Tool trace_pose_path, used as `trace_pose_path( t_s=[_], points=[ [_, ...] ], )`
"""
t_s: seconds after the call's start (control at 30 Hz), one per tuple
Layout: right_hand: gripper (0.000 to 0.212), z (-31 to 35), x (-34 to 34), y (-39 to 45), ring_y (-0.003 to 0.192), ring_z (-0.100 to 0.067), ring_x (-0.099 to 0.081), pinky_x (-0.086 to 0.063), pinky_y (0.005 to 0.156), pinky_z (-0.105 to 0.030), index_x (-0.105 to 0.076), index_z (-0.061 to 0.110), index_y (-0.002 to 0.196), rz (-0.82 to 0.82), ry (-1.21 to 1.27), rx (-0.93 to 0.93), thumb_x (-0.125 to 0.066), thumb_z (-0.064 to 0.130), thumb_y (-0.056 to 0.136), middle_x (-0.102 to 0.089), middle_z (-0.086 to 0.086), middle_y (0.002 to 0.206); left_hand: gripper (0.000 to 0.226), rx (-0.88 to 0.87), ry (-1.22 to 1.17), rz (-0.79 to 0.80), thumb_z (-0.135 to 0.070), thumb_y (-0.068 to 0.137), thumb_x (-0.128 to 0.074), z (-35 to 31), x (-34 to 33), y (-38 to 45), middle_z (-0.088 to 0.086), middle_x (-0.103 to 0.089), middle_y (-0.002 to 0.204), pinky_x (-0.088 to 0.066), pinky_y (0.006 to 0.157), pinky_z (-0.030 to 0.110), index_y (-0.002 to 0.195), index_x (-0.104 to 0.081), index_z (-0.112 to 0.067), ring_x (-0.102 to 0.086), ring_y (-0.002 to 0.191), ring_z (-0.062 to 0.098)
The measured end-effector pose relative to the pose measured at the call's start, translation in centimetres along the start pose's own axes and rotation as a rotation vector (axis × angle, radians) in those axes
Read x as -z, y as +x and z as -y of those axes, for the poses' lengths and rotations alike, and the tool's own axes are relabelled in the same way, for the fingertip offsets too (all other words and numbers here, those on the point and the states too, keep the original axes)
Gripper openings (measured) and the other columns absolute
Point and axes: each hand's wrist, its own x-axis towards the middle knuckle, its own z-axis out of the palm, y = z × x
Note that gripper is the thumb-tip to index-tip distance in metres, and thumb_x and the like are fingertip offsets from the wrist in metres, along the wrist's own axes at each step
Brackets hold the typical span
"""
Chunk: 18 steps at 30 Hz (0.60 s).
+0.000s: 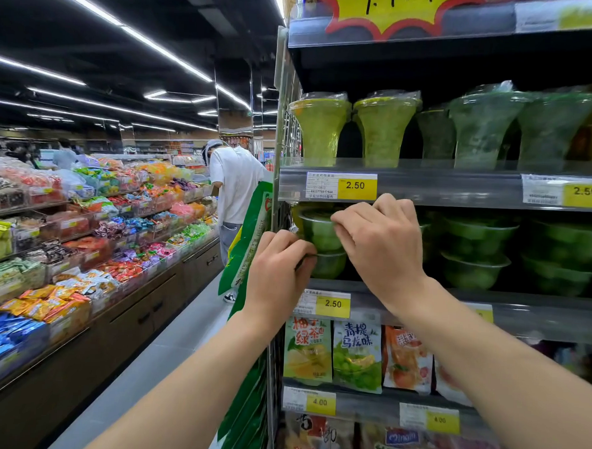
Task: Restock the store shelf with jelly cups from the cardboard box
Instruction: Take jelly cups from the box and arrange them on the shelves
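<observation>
Jelly cups: two stacked, two hands.

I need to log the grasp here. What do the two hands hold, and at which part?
The right hand grips the upper green jelly cup at its rim and side; the left hand pinches the rim of the lower green jelly cup.

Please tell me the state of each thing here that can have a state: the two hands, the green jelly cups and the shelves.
Left hand: pinches the lower bowl cup's rim.
Right hand: grips the upper bowl cup.
Upper bowl cup: sealed, stacked on the lower one.
Lower bowl cup: sealed, upright on the middle shelf.
Tall cups: sealed, upright, in a row.
Middle shelf: partly stocked with stacked cups.
Pouches: upright, on the shelf below.
</observation>
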Motion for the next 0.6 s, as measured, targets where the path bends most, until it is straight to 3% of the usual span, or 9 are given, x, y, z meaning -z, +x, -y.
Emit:
trace_pose_path(
  t_s=[0.3,0.47,0.6],
  points=[
    [0.019,0.56,-0.46,0.09,0.067,-0.021,-0.050,-0.035,0.064,-0.036,-0.073,0.020,0.080,0.012,0.004,-0.021,-0.061,0.020,0.095,-0.069,0.006,0.074,0.002,0.004,-0.006,0.039,-0.010,0.087,-0.070,0.25,0.17,0.24,-0.001,-0.065,0.087,-0.035,0.072,0.020,0.085,-0.070,-0.012,-0.051,0.083,0.022],
    [0.018,0.22,-0.49,0.09,0.067,-0.021,-0.051,-0.036,0.065,-0.036,-0.074,0.021,0.081,0.038,-0.002,-0.003,-0.062,0.021,0.094,-0.070,0.006,0.075,0.016,-0.004,-0.014,0.058,-0.017,0.093,-0.055,0.55,0.31,0.24,0.000,-0.065,0.089,-0.042,0.068,0.030,0.088,-0.069,-0.011,-0.050,0.084,0.023],
    [0.015,0.05,-0.37,0.10,0.069,-0.021,-0.053,-0.036,0.067,-0.036,-0.075,0.022,0.083,0.063,0.009,-0.004,-0.063,0.021,0.093,-0.071,0.007,0.077,0.008,0.006,0.007,0.077,-0.005,0.091,-0.063,0.67,0.71,0.41,0.000,-0.067,0.089,-0.044,0.065,0.036,0.088,-0.069,-0.009,-0.049,0.083,0.024]
  ],
)
